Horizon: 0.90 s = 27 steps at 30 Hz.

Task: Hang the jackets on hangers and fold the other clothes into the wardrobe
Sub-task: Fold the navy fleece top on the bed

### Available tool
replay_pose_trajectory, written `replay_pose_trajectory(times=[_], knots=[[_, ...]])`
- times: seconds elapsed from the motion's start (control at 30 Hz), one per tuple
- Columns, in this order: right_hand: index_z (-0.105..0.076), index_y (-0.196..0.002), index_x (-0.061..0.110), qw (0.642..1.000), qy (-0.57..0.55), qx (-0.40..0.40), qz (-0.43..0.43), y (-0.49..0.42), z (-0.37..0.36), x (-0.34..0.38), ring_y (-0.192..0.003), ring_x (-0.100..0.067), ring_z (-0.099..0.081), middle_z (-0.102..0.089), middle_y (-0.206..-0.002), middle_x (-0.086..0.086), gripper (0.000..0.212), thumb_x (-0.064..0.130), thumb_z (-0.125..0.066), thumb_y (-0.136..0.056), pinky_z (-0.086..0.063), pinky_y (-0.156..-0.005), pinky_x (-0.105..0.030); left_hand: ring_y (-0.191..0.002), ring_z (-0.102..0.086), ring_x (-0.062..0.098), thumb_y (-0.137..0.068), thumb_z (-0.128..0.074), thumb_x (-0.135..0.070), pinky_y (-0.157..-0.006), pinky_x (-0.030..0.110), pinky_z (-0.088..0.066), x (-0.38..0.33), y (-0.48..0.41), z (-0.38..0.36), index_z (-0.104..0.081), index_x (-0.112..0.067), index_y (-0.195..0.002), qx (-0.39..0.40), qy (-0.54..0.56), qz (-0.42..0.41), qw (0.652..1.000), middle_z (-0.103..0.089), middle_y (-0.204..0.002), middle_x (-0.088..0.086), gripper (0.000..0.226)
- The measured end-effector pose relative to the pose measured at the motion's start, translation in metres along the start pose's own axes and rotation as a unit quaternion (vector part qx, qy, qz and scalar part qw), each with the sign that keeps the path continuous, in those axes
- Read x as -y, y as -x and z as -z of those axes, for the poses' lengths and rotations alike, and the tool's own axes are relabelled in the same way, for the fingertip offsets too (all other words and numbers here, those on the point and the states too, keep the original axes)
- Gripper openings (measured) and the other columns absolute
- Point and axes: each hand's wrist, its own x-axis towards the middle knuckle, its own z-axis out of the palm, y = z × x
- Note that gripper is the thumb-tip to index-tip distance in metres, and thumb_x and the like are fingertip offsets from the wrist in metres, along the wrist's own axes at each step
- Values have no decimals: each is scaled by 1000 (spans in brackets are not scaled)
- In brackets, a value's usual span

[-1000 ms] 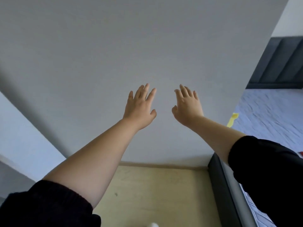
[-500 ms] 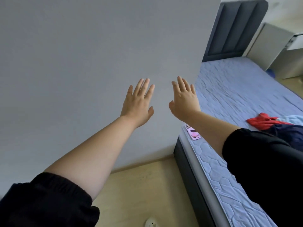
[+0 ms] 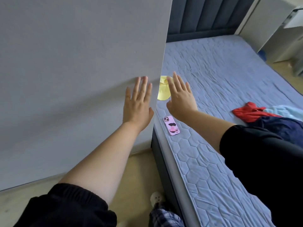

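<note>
In the head view, both arms are stretched forward. The left hand (image 3: 137,105) is held flat with its fingers straight and slightly spread, and nothing is gripped. Behind its fingers a large grey panel (image 3: 73,71) is seen; whether it is touched cannot be told. The right hand (image 3: 180,97) is likewise opened, with fingers straight and nothing held. Between the fingertips of the two hands a yellow cloth (image 3: 163,91) is seen on the quilted bed (image 3: 221,66), partly hidden by the right fingers. Below the right thumb a pink phone (image 3: 171,125) is laid near the mattress edge. Well to the right of the right fingers, a red garment (image 3: 246,112), a light blue garment (image 3: 282,111) and a dark blue garment (image 3: 282,126) are heaped together on the bed, touching one another.
</note>
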Motion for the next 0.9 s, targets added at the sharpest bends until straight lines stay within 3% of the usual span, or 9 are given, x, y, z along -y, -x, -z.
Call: replay_pose_trajectory(times=[0.17, 0.33, 0.43, 0.57, 0.7, 0.9], knots=[[-4, -153, 10, 999, 4, 36, 19, -4, -69, -50, -148, -24, 4, 5, -161, -9, 83, 8, -49, -83, 0, -120, -42, -148, -6, 30, -85, -58, -36, -115, 51, -16, -47, -2, -74, -15, -9, -152, -4, -10, 5, 1000, -6, -160, 13, 84], [-6, -153, 9, 999, 4, 31, 5, 0, -144, -85, -148, -25, 1, 1, -161, -10, 80, 9, -48, -85, -3, -120, -44, -146, -18, 31, -77, -64, -21, -113, 51, -21, -71, 3, -149, -28, -6, -148, -41, -13, -13, 999, -20, -157, 14, 81], [-6, -153, 9, 999, 7, 36, -3, 9, -194, -104, -148, -25, 1, 2, -161, -10, 78, 12, -49, -86, -4, -120, -45, -147, -13, 30, -81, -56, -18, -115, 49, -16, -90, 9, -195, -24, -7, -150, -60, -3, -27, 998, -15, -159, 14, 77], [-4, -153, 10, 999, 21, 36, -6, 22, -251, -137, -148, -23, 3, 5, -161, -8, 78, 18, -50, -90, -3, -120, -44, -148, -4, 30, -87, -51, -24, -116, 50, -14, -121, 12, -253, -16, -7, -152, -29, 4, -20, 999, -6, -160, 14, 75], [-7, -152, 9, 999, 22, 29, -6, 37, -285, -177, -148, -24, 2, 2, -161, -9, 77, 17, -50, -89, -4, -120, -44, -146, 16, 26, -96, -44, -32, -118, 47, -1, -164, 8, -295, 4, -10, -152, 48, 0, 12, 999, 17, -159, 10, 78], [-12, -151, 9, 998, -13, 67, -2, 101, -306, -237, -148, -23, -1, -1, -160, -12, 72, 18, -48, -90, -6, -119, -44, -147, 13, 25, -91, -50, -29, -117, 47, -5, -256, 60, -300, -1, -14, -153, 71, 83, 83, 991, 11, -160, 7, 80]])
